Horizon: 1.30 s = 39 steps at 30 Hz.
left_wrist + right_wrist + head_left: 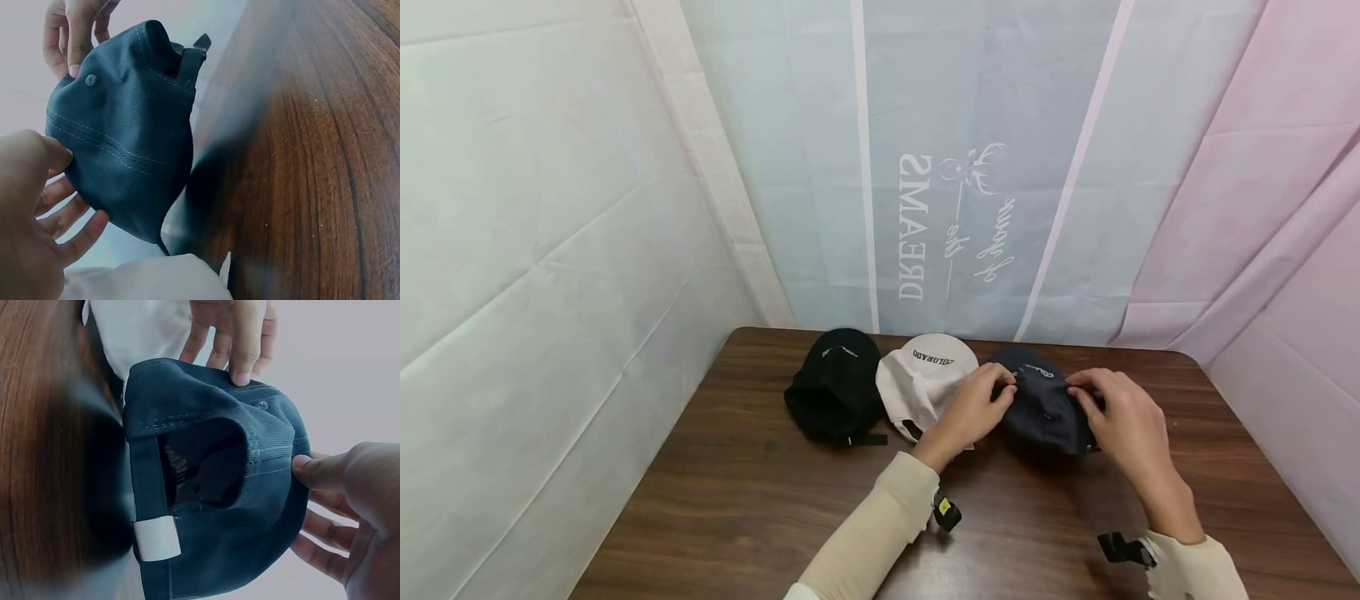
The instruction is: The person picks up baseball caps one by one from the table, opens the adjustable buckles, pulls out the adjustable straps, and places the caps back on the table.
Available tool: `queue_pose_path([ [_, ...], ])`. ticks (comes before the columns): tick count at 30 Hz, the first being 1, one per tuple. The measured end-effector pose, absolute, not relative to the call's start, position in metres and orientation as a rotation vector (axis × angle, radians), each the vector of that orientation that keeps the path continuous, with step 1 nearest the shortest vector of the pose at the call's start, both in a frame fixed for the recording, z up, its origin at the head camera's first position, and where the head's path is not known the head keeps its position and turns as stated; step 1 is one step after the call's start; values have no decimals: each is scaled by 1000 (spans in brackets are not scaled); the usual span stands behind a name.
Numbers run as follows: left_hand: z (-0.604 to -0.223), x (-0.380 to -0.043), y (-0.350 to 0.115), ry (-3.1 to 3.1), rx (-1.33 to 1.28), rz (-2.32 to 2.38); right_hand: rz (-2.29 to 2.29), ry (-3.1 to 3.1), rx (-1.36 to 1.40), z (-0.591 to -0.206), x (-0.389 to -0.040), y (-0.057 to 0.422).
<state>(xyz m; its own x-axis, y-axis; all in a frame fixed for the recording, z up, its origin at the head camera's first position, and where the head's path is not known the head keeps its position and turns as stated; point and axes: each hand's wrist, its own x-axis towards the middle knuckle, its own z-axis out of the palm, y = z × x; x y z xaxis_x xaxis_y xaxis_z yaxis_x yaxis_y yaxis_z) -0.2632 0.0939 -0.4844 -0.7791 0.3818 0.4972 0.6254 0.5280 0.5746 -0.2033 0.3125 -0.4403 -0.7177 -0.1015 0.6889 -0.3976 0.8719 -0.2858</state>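
A navy baseball cap (1041, 417) with light lettering on its front is at the right end of a row of caps. My left hand (973, 404) pinches its left side between thumb and fingers. On the cap's other side, my right hand (1127, 425) pinches the fabric the same way. The right wrist view shows the cap's rear opening and its back strap (147, 469) with a pale tag (157, 538). Beside it lies a white cap (925, 379) reading COLORADO, partly hidden behind my left hand. A black cap (838, 387) sits at the left end.
The caps are near the far edge of a dark wooden table (737, 517). A printed cloth backdrop (805, 167) rises behind it, with pale cloth walls on both sides. The black cap's strap (869, 439) sticks out over the wood.
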Motion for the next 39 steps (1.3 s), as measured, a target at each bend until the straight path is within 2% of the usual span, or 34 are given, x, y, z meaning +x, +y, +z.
queue_pose_path([
  [13, -468, -256, 83, -2467, -805, -1182, 566, -2264, 367, -428, -200, 300],
  [39, -442, -243, 64, -2410, -915, -1201, 649, -2063, 456, -402, -191, 288],
])
